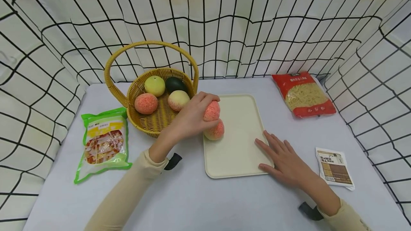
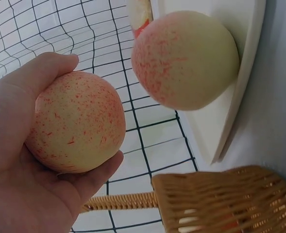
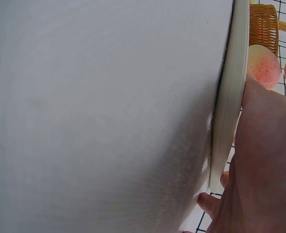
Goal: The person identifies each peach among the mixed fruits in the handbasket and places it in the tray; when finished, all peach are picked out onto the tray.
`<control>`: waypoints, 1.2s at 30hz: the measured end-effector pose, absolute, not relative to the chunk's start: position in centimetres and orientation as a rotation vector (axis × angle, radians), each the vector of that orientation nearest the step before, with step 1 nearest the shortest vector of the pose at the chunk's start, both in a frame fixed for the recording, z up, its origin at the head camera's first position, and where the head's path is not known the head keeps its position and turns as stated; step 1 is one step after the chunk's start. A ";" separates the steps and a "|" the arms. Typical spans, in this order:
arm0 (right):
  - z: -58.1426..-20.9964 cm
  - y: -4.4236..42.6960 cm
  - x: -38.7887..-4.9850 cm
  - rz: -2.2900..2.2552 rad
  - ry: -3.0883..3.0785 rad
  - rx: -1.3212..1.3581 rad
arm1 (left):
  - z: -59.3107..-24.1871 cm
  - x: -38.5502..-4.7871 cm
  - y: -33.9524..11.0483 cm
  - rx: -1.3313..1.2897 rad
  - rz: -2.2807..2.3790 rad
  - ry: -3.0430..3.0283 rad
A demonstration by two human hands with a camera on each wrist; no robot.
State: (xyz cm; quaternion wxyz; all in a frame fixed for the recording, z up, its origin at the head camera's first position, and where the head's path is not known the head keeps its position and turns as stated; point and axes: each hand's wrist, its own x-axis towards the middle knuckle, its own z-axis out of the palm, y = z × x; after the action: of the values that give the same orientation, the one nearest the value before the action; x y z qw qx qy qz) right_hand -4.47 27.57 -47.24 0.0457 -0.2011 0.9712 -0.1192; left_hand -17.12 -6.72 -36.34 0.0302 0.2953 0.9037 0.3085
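Observation:
My left hand grips a pink-speckled peach, its thumb and fingers curled round the sides. That peach hangs over the left side of a cream tray. Just below it in the head view, a second peach rests on the tray. My right hand lies at the tray's right edge with its fingers extended and spread, touching the rim. Left of the tray stands a wicker basket with a tall handle, holding a yellow-green fruit, a dark green fruit, a pale peach and a red-pink peach.
A green-edged food bag lies at the left, and a red pasta bag at the back right. A small white-and-brown packet is beyond my right wrist. Black wire netting surrounds the back and sides of the white table.

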 end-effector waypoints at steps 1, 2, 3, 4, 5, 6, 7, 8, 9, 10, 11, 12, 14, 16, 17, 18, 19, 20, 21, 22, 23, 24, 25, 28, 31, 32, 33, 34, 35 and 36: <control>-47.2 27.6 -4.4 -0.361 2.969 -0.612 | -36.3 -17.1 -6.4 0.923 0.953 2.782; -47.1 27.6 -4.4 -0.362 2.973 -0.611 | -36.3 -17.2 -6.2 0.941 0.950 2.781; -47.1 27.6 -4.4 -0.361 2.974 -0.609 | -36.3 -17.2 -5.9 0.957 0.949 2.781; -47.1 27.7 -4.4 -0.363 2.975 -0.605 | -36.3 -17.2 -5.6 0.970 0.946 2.781; -47.1 27.7 -4.4 -0.364 2.976 -0.602 | -36.3 -17.2 -5.3 0.981 0.943 2.780; -47.1 27.7 -4.4 -0.367 2.976 -0.600 | -36.3 -17.2 -5.0 0.991 0.941 2.779; -47.0 27.7 -4.4 -0.368 2.977 -0.597 | -36.2 -17.3 -4.7 1.003 0.937 2.778; -47.0 27.7 -4.4 -0.369 2.976 -0.595 | -36.2 -17.3 -4.4 1.016 0.932 2.779; -47.1 27.8 -4.4 -0.368 2.976 -0.592 | -36.2 -17.3 -4.2 1.025 0.930 2.776; -47.1 27.8 -4.3 -0.368 2.978 -0.590 | -36.2 -17.3 -3.9 1.036 0.928 2.772; -47.1 27.8 -4.3 -0.365 2.980 -0.588 | -36.2 -17.3 -3.6 1.049 0.928 2.768; -47.1 27.9 -4.3 -0.362 2.982 -0.586 | -36.1 -17.3 -3.4 1.060 0.927 2.766; -47.1 28.0 -4.3 -0.360 2.983 -0.579 | -36.1 -17.3 -2.9 1.075 0.925 2.761; -47.2 28.0 -4.3 -0.358 2.985 -0.577 | -36.2 -17.3 -2.4 1.091 0.919 2.755; -47.2 28.0 -4.3 -0.357 2.984 -0.576 | -36.2 -17.3 -2.2 1.102 0.915 2.751; -47.2 28.1 -4.3 -0.356 2.983 -0.576 | -36.2 -17.3 -2.0 1.108 0.911 2.747; -47.1 28.1 -4.3 -0.356 2.980 -0.576 | -36.3 -17.3 -1.8 1.115 0.909 2.742; -47.1 28.1 -4.3 -0.352 2.980 -0.577 | -36.3 -17.3 -1.6 1.123 0.909 2.737; -47.0 28.2 -4.3 -0.349 2.980 -0.578 | -36.4 -17.3 -1.3 1.128 0.912 2.730; -46.9 28.2 -4.3 -0.348 2.978 -0.576 | -36.5 -17.2 -1.1 1.132 0.917 2.725; -46.9 28.2 -4.3 -0.344 2.978 -0.576 | -36.6 -17.2 -0.8 1.136 0.924 2.718; -46.8 28.2 -4.4 -0.346 2.975 -0.574 | -36.7 -17.2 -0.5 1.137 0.930 2.713; -46.8 28.2 -4.4 -0.349 2.971 -0.572 | -36.8 -17.2 -0.2 1.140 0.934 2.712; -46.9 28.0 -4.4 -0.372 2.955 -0.569 | -37.2 -17.1 0.6 1.158 0.940 2.702; -47.1 27.8 -4.5 -0.398 2.940 -0.573 | -37.5 -17.0 1.3 1.169 0.932 2.704; -47.2 27.7 -4.5 -0.400 2.940 -0.576 | -37.6 -16.9 1.4 1.169 0.931 2.701; -47.3 27.6 -4.5 -0.398 2.942 -0.580 | -37.7 -16.9 1.6 1.171 0.926 2.701; -47.3 27.6 -4.5 -0.393 2.944 -0.582 | -37.8 -16.9 1.7 1.176 0.923 2.700; -47.3 27.5 -4.5 -0.388 2.946 -0.582 | -37.9 -16.9 1.8 1.179 0.920 2.699; -47.3 27.5 -4.5 -0.382 2.950 -0.583 | -38.0 -16.9 1.9 1.182 0.916 2.695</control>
State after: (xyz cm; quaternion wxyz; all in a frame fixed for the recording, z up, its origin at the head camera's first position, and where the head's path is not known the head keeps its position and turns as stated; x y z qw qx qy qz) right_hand -4.51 27.55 -47.31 0.0552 -0.1922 0.9717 -0.1257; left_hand -16.90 1.91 -37.97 0.0296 0.3833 0.8741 0.2970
